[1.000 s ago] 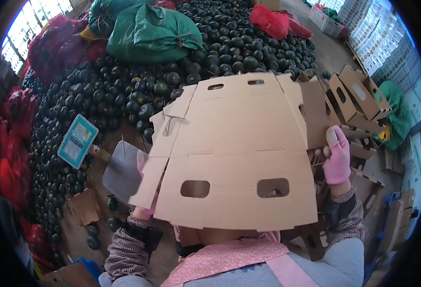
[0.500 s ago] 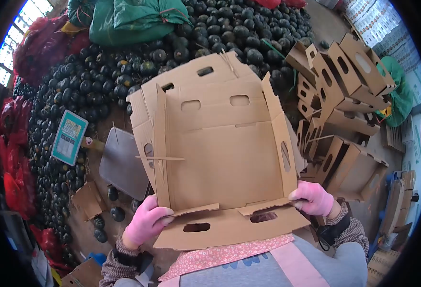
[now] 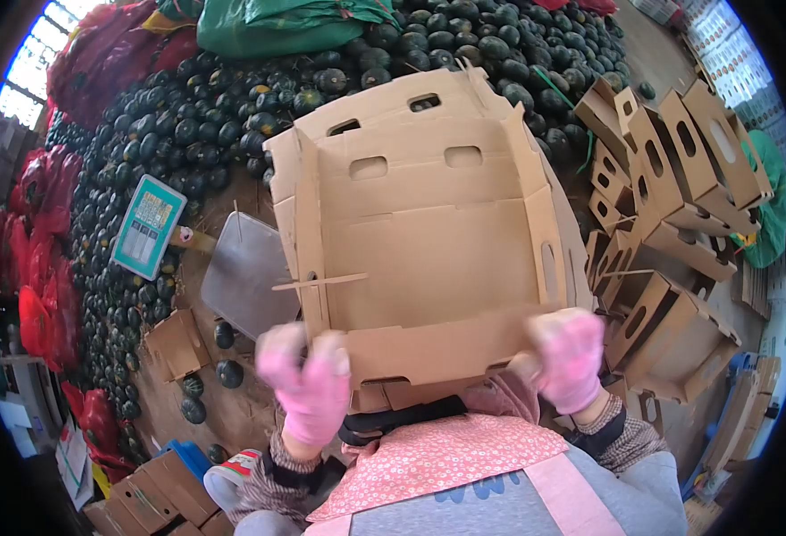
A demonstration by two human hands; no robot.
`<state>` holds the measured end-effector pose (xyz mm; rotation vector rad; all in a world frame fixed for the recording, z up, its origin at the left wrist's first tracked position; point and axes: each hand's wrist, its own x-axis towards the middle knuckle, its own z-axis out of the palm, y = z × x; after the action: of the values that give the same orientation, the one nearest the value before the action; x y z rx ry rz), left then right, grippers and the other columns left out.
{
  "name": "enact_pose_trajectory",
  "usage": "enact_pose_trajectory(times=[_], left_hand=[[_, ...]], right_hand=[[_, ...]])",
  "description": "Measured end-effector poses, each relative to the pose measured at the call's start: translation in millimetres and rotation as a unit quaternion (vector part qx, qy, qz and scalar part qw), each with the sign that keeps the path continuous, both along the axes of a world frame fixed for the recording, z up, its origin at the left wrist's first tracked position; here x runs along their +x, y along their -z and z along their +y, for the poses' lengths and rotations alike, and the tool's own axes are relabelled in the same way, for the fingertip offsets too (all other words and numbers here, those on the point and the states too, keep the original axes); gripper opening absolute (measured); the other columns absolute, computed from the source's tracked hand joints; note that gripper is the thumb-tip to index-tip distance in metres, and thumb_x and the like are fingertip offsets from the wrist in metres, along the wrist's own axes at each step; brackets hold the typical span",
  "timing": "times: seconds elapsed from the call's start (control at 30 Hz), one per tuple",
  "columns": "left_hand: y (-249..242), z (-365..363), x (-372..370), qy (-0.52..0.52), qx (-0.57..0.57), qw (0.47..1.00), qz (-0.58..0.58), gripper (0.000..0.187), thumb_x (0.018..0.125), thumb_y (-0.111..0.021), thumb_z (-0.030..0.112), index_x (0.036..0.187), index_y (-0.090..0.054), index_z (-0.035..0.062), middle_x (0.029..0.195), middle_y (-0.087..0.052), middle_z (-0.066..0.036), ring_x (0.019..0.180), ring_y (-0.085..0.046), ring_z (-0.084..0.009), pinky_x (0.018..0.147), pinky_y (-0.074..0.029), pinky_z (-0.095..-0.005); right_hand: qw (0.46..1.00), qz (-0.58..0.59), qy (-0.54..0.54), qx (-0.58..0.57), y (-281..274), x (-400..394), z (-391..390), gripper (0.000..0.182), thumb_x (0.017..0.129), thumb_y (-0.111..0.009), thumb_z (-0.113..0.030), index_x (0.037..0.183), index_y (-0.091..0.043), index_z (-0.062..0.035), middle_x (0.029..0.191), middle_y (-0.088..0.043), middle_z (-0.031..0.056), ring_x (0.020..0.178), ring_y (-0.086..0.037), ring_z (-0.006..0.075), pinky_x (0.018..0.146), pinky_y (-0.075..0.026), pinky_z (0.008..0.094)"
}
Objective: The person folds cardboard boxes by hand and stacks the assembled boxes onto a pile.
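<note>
A partly folded cardboard box lies in front of me on top of more flat cardboard. Its side walls stand up, and the near panel is now raised, with the far panel's two hand slots showing. My left hand, in a pink glove, is closed around the near left corner. At the near right corner my right hand, gloved alike and smeared by motion, grips the panel's end. A thin cardboard strip lies across the left wall.
Dark green squashes cover the floor behind and left. A scale with its display stands at left. Several folded boxes are stacked at right. Green and red sacks lie at the back.
The near panel, lying outward toward me before, has been folded up to form the near wall. Both hands have turned upward with it, staying at its ends. The view has shifted slightly.
</note>
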<state>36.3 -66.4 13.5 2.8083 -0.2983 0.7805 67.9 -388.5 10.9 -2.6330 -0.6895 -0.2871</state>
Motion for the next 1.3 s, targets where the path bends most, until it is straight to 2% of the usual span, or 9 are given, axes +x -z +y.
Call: enact_pose_trajectory(times=[0.1, 0.33, 0.5, 0.63, 0.7, 0.8, 0.93, 1.03, 1.3], left_hand=[[-12.4, -9.8, 26.7, 0.307, 0.018, 0.921, 0.240, 0.038, 0.084, -0.069, 0.028, 0.115, -0.058, 0.0088, 0.098, -0.056, -0.009, 0.095, -0.059, -0.0254, 0.085, -0.051, -0.0362], [-11.6, -6.4, 41.1, 0.366, 0.076, 0.787, 0.490, 0.031, 0.084, -0.063, 0.028, 0.108, -0.059, 0.0092, 0.080, -0.059, -0.007, 0.072, -0.064, -0.0267, 0.063, -0.054, -0.0393], [-27.9, -12.1, 102.8, 0.058, 0.386, 0.888, 0.242, 0.022, 0.081, -0.062, 0.024, 0.096, -0.059, 0.0083, 0.069, -0.062, -0.005, 0.065, -0.066, -0.0223, 0.049, -0.049, -0.0383], [-38.9, 2.2, 141.0, 0.085, 0.386, 0.836, 0.382, 0.021, 0.084, -0.059, 0.013, 0.104, -0.062, 0.0062, 0.076, -0.065, -0.007, 0.072, -0.067, -0.0215, 0.053, -0.051, -0.0360], [-37.7, 65.9, 160.7, 0.015, -0.114, 0.977, 0.177, 0.032, 0.088, -0.061, 0.016, 0.116, -0.060, 0.0015, 0.098, -0.065, -0.017, 0.091, -0.067, -0.0310, 0.070, -0.055, -0.0380], [-51.4, 57.2, 171.4, -0.099, -0.021, 0.992, -0.077, 0.086, 0.082, -0.075, 0.027, 0.145, -0.029, -0.0063, 0.138, -0.046, -0.028, 0.125, -0.049, -0.0410, 0.106, -0.041, -0.0443], [28.1, 51.9, 145.4, -0.002, -0.249, 0.876, 0.412, 0.069, 0.080, -0.070, 0.023, 0.139, -0.045, -0.0006, 0.148, -0.038, -0.025, 0.139, -0.035, -0.0365, 0.115, -0.030, -0.0393], [43.9, 65.0, 130.2, 0.073, -0.266, 0.902, 0.331, 0.055, 0.082, -0.063, 0.016, 0.134, -0.052, 0.0040, 0.151, -0.035, -0.025, 0.143, -0.029, -0.0363, 0.116, -0.026, -0.0415], [31.7, 59.9, 117.0, 0.137, -0.472, 0.791, 0.366, 0.020, 0.088, -0.058, 0.013, 0.106, -0.058, 0.0042, 0.137, -0.048, -0.015, 0.125, -0.045, -0.0267, 0.108, -0.032, -0.0384]], right_hand=[[0.974, 0.065, -0.180, -0.124, 6.3, 14.4, 17.4, 0.045, 0.081, -0.064, -0.038, 0.114, -0.059, -0.0081, 0.094, -0.056, 0.0103, 0.093, -0.057, 0.0238, 0.078, -0.048, 0.0412], [0.814, 0.426, -0.293, -0.264, -8.4, 48.0, 45.9, 0.024, 0.078, -0.066, -0.011, 0.102, -0.063, -0.0086, 0.100, -0.061, 0.0117, 0.100, -0.062, 0.0303, 0.081, -0.054, 0.0404], [0.840, 0.404, -0.286, -0.219, 1.3, 41.6, 38.0, 0.026, 0.078, -0.066, -0.014, 0.104, -0.064, -0.0110, 0.101, -0.061, 0.0109, 0.101, -0.061, 0.0293, 0.080, -0.055, 0.0407], [0.848, 0.393, -0.283, -0.216, 1.0, 40.9, 35.9, 0.027, 0.077, -0.066, -0.014, 0.105, -0.064, -0.0109, 0.099, -0.061, 0.0108, 0.100, -0.062, 0.0291, 0.079, -0.055, 0.0410], [0.845, 0.392, -0.290, -0.218, 1.1, 38.2, 34.1, 0.027, 0.078, -0.066, -0.016, 0.105, -0.063, -0.0096, 0.099, -0.061, 0.0113, 0.099, -0.062, 0.0295, 0.079, -0.055, 0.0414], [0.825, 0.423, -0.311, -0.209, -6.7, 40.1, 38.0, 0.032, 0.084, -0.065, -0.024, 0.110, -0.062, -0.0061, 0.103, -0.062, 0.0142, 0.103, -0.062, 0.0316, 0.084, -0.053, 0.0429], [0.859, 0.338, -0.349, 0.163, -10.4, 70.1, -10.8, 0.052, 0.089, -0.064, -0.039, 0.128, -0.056, -0.0062, 0.117, -0.063, 0.0171, 0.111, -0.059, 0.0324, 0.097, -0.046, 0.0420], [0.947, 0.071, 0.188, 0.253, 2.2, 101.5, -37.4, 0.060, 0.075, -0.076, -0.020, 0.128, -0.053, -0.0033, 0.117, -0.056, 0.0194, 0.111, -0.056, 0.0306, 0.096, -0.046, 0.0391], [0.857, 0.260, -0.086, 0.435, 54.9, 96.8, -34.5, 0.021, 0.091, -0.056, -0.015, 0.104, -0.068, -0.0055, 0.123, -0.059, 0.0111, 0.123, -0.048, 0.0270, 0.109, -0.033, 0.0399]])
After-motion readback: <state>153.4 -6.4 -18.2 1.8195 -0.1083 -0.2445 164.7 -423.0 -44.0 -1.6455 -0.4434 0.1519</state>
